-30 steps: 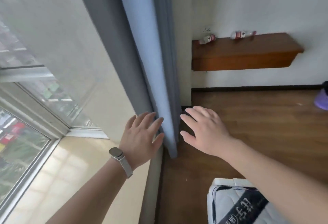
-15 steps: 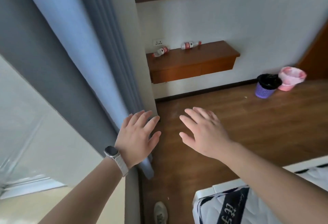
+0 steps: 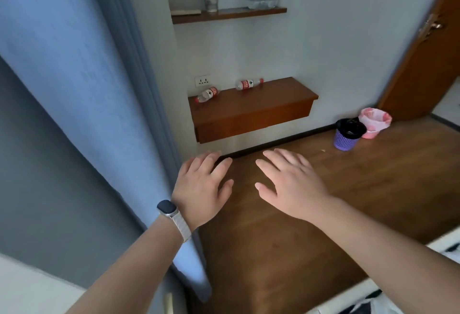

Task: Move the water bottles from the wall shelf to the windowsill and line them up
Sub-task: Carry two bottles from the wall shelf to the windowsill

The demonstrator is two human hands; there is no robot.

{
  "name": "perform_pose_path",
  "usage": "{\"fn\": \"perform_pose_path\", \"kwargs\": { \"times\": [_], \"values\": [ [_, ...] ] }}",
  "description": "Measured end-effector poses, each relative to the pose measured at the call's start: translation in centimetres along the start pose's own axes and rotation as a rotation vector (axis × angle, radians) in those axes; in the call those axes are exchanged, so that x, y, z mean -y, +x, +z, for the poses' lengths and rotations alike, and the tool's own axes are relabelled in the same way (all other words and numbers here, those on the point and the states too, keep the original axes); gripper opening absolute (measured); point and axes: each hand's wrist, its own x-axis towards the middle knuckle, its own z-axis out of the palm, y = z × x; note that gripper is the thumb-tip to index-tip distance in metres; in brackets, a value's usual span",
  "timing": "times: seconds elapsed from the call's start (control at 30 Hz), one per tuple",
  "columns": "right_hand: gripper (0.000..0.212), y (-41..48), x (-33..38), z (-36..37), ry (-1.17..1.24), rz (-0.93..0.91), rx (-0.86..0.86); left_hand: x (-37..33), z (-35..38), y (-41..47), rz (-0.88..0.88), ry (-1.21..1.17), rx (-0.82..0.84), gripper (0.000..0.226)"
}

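Red-labelled bottles [image 3: 207, 94] [image 3: 249, 84] (both toppled) on wall shelf [image 3: 251, 112], well beyond empty hands [image 3: 202, 189] [image 3: 292, 184]

White wall [image 3: 336, 40], wood floor [image 3: 298, 226], blue curtain [image 3: 74, 90] at left, wood door [image 3: 428, 65] at rt.

I had only the one view to work with, the wide-angle camera on the person's head, and it looked forward and steeply down across the room. Both hands, the left hand [image 3: 202, 189] and right hand [image 3: 292, 188], sat close under the lens with fingers spread and empty, while the wall shelf [image 3: 251, 112] lay well beyond them, near the middle of the frame. The curtain [image 3: 82, 104] filled the left side (verticals leaned noticeably, so the head was tilted).
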Motion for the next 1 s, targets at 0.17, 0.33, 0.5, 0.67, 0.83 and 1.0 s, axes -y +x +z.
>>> {"fn": "perform_pose_path", "kwargs": {
  "times": [0.17, 0.33, 0.5, 0.67, 0.83, 1.0],
  "values": [
    [0.054, 1.9, -0.2, 1.1, -0.015, 0.04, 0.04, 0.9, 2.4, 2.1, 0.02, -0.062, 0.02, 0.041],
    [0.054, 4.6, -1.7, 2.1, -0.024, 0.087, 0.071, 1.7, 4.4, 5.3, 0.033, -0.092, 0.042, 0.043],
    [0.055, 7.7, -3.6, 3.7, -0.014, 0.118, 0.111, 2.4, 6.5, 9.0, 0.059, -0.099, 0.108, 0.045],
    [0.055, 12.0, -7.2, 6.0, 0.017, 0.116, 0.143, 3.5, 9.6, 13.9, 0.032, -0.06, 0.182, 0.047],
    [0.057, 16.7, -12.4, 8.0, 0.057, 0.12, 0.177, 3.1, 12.9, 19.9, 0.007, -0.051, 0.266, 0.051],
    [0.059, 21.8, -19.2, 9.0, 0.095, 0.104, 0.199, 2.7, 15.3, 27.1, -0.015, -0.024, 0.316, 0.052]
  ]
}}
